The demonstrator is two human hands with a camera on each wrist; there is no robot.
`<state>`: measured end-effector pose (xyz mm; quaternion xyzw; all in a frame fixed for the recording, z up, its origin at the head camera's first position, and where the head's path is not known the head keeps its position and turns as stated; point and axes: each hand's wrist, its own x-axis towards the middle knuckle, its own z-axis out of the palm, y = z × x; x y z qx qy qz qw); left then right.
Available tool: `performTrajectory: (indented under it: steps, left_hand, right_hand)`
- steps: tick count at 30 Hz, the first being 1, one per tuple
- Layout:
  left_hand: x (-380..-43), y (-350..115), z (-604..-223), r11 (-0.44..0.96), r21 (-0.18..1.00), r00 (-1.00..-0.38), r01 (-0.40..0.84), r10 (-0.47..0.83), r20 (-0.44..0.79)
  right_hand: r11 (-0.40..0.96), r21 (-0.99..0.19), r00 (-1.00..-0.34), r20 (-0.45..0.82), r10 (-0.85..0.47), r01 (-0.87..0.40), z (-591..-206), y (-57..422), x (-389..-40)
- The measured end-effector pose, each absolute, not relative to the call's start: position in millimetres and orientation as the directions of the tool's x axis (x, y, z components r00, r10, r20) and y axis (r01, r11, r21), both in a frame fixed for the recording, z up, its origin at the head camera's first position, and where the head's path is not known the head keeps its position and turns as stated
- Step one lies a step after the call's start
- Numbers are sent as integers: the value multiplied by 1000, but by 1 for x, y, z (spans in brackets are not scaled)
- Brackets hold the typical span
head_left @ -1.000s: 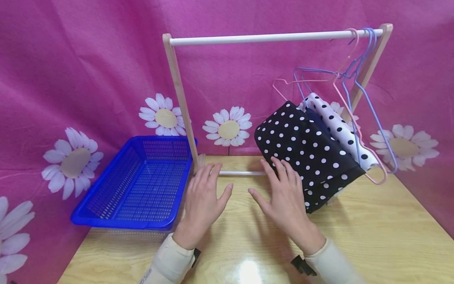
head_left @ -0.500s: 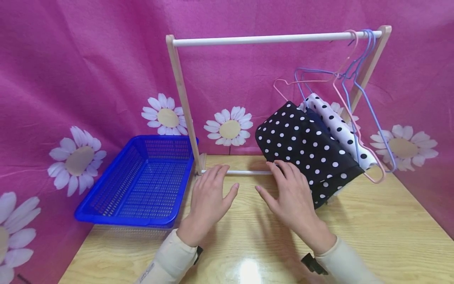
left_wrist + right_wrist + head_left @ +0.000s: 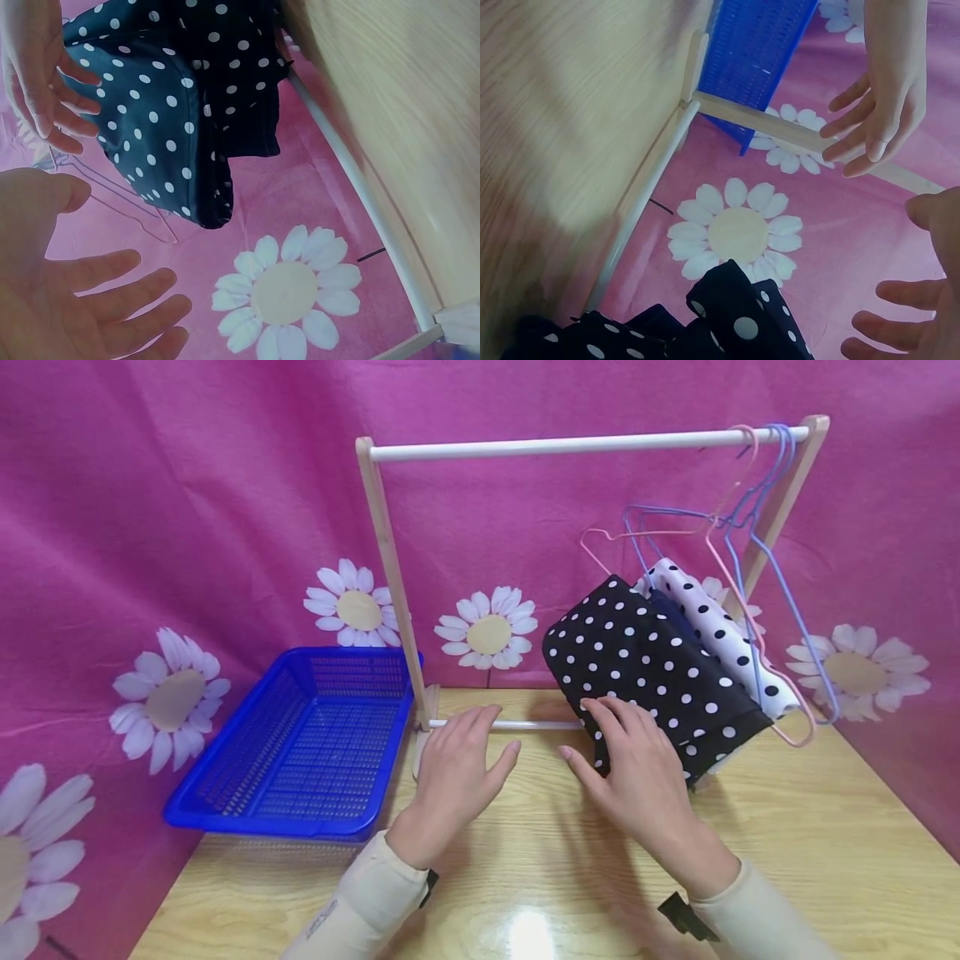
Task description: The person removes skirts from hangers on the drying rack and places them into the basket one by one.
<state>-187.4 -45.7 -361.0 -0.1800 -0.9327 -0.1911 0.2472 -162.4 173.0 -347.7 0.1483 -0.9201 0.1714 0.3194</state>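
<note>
Both hands hover over the table in front of a small clothes rack [image 3: 555, 446]. My left hand [image 3: 456, 777] is held with fingers loosely bent and thumb apart, holding nothing; in the left wrist view its palm [image 3: 82, 307] shows bare. My right hand [image 3: 637, 772], also holding nothing, is in front of a black cloth with white dots [image 3: 637, 652]. The right wrist view shows its fingers [image 3: 896, 328] apart from that cloth. The black cloth hangs folded over a pink hanger [image 3: 660, 533]. Behind it are a white cloth with black dots [image 3: 701, 606] and blue hangers [image 3: 783, 589]; dark blue cloth shows between.
A blue plastic basket [image 3: 262, 825] stands left of the rack, near its left wooden post [image 3: 390, 568]. The rack's lower white rail [image 3: 525, 725] runs close to the table [image 3: 825, 843]. A pink backdrop [image 3: 225, 485] with white daisies stands behind.
Both hands have drifted slightly to the right, fingers still relaxed. The head view has shifted a little. The hanging cloths, the rack and the basket look unchanged.
</note>
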Motion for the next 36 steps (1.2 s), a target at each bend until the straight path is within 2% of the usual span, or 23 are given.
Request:
performTrajectory:
  steps: [18, 26, 36]
  left_hand:
    - [-188, -36, -351, 843, 277, -812, 461, 274, 516]
    - [-189, -31, -349, 837, 277, -813, 472, 291, 505]
    - [-189, -25, -347, 831, 280, -821, 481, 315, 476]
  right_hand:
    - [901, -184, -724, 666, -180, -394, -326, 188, -154]
    - [908, -127, -671, 715, -194, -398, -314, 195, -153]
    - [914, -102, -652, 732, -198, -392, -296, 207, -151]
